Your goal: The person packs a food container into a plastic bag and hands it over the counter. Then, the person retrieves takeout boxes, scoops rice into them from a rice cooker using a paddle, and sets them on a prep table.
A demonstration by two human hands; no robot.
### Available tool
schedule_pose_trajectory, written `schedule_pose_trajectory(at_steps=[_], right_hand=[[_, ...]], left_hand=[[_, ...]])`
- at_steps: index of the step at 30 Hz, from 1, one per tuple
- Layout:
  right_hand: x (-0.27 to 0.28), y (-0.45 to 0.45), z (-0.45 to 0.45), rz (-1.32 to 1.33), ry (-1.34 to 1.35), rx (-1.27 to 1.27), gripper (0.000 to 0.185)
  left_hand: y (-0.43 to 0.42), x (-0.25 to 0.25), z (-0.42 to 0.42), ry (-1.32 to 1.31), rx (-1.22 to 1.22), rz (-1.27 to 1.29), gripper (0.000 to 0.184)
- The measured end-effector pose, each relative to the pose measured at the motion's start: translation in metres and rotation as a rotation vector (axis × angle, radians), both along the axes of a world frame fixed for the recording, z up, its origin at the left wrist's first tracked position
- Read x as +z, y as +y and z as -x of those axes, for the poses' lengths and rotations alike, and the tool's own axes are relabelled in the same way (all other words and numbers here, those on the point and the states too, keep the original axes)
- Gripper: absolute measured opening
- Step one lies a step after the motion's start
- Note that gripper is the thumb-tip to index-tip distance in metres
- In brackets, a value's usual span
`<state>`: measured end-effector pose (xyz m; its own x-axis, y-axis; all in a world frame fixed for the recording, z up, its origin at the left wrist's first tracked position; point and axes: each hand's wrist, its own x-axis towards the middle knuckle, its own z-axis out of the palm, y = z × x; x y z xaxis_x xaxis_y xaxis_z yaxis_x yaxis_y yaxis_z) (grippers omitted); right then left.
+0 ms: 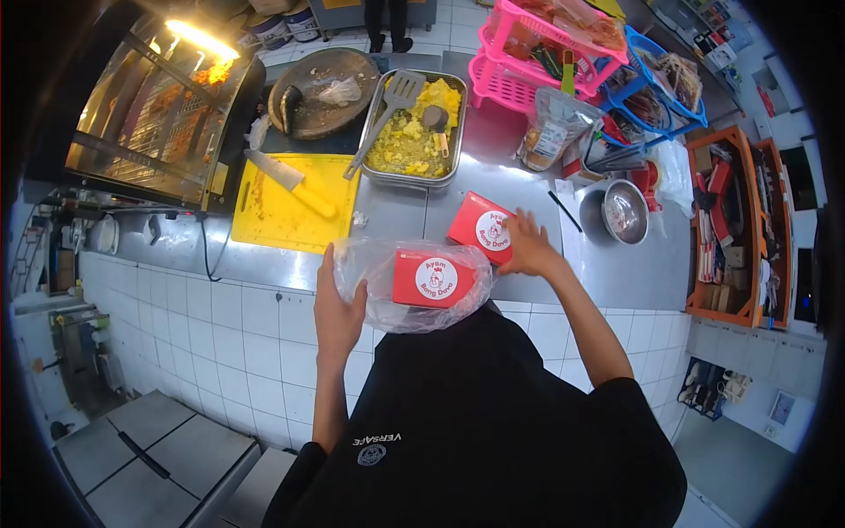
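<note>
A clear plastic bag with a red box inside it is at the front edge of the steel counter. My left hand grips the bag's left side, thumb and fingers around the plastic. Just beyond the bag, a second red box with a round white label rests on the counter. My right hand is closed on that box's right side, thumb near its lower corner. The bag's right edge lies close to the thumb.
On the counter are a yellow cutting board with a knife, a metal tray of yellow food, a steel bowl, a pen and pink baskets. A lit glass oven stands left.
</note>
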<state>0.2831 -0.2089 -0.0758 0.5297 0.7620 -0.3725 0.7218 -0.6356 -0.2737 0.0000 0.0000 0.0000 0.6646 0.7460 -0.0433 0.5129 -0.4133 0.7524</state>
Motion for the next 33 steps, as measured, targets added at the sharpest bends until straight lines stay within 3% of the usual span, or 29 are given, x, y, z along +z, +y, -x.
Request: schedule_pose_trajectory(at_steps=[2, 3, 5, 9, 13, 15, 17, 18, 20, 21, 23, 25, 28, 29, 31, 32, 33], right_hand=[[-0.017, 0.009, 0.009, 0.089, -0.182, 0.084, 0.091], [-0.017, -0.014, 0.01, 0.064, -0.131, 0.063, 0.089], [-0.033, 0.003, -0.01, -0.15, -0.095, -0.01, 0.086], [0.055, 0.025, -0.01, -0.233, -0.168, -0.013, 0.079], [0.118, 0.046, 0.041, -0.54, 0.105, 0.126, 0.081], [0.107, 0.072, 0.083, -0.706, 0.453, 0.05, 0.081], [0.047, 0.089, 0.117, -0.921, 0.402, 0.185, 0.082], [0.031, 0.087, 0.125, -0.876, 0.493, 0.166, 0.077], [0.025, 0.066, 0.119, -0.697, 0.224, 0.25, 0.073], [0.024, 0.054, 0.115, -0.598, 0.098, 0.292, 0.071], [0.037, 0.04, 0.108, -0.355, -0.004, 0.35, 0.071], [0.029, 0.041, 0.104, -0.191, -0.093, 0.377, 0.074], [0.044, 0.039, 0.099, -0.304, 0.015, 0.389, 0.07], [0.051, 0.036, 0.09, -0.405, -0.013, 0.222, 0.067], [0.063, 0.026, 0.08, -0.599, -0.055, -0.12, 0.063], [0.054, 0.02, 0.073, -0.553, -0.189, -0.265, 0.052], [0.041, 0.013, 0.063, -0.452, 0.048, -0.304, 0.049]], left_hand=[[-0.004, 0.007, -0.002, -0.021, 0.177, 0.167, 0.06], [-0.022, -0.003, 0.005, -0.01, 0.183, 0.196, 0.054], [-0.011, -0.035, 0.008, -0.064, 0.172, 0.091, 0.044], [-0.004, -0.012, -0.005, -0.154, 0.249, 0.541, 0.035], [0.0, -0.038, 0.004, -0.293, 0.248, 0.877, 0.035], [0.002, -0.045, 0.001, -0.392, 0.287, 0.99, 0.036], [-0.004, -0.048, -0.003, -0.493, 0.427, 1.022, 0.036], [-0.001, -0.044, -0.006, -0.477, 0.431, 1.014, 0.036], [0.017, -0.032, -0.007, -0.441, 0.443, 0.987, 0.037], [0.036, -0.036, 0.015, -0.342, 0.226, 0.923, 0.039], [0.034, -0.024, 0.008, -0.213, 0.157, 0.902, 0.04], [0.015, -0.024, -0.009, -0.179, 0.079, 0.699, 0.041], [0.007, -0.038, -0.02, -0.185, 0.007, 0.482, 0.046], [0.006, -0.051, -0.024, -0.202, -0.002, 0.423, 0.05], [-0.003, -0.079, -0.024, -0.144, -0.036, 0.507, 0.057], [-0.008, -0.096, -0.028, -0.122, -0.05, 0.542, 0.062], [-0.012, -0.113, -0.032, -0.261, -0.006, 0.962, 0.067]])
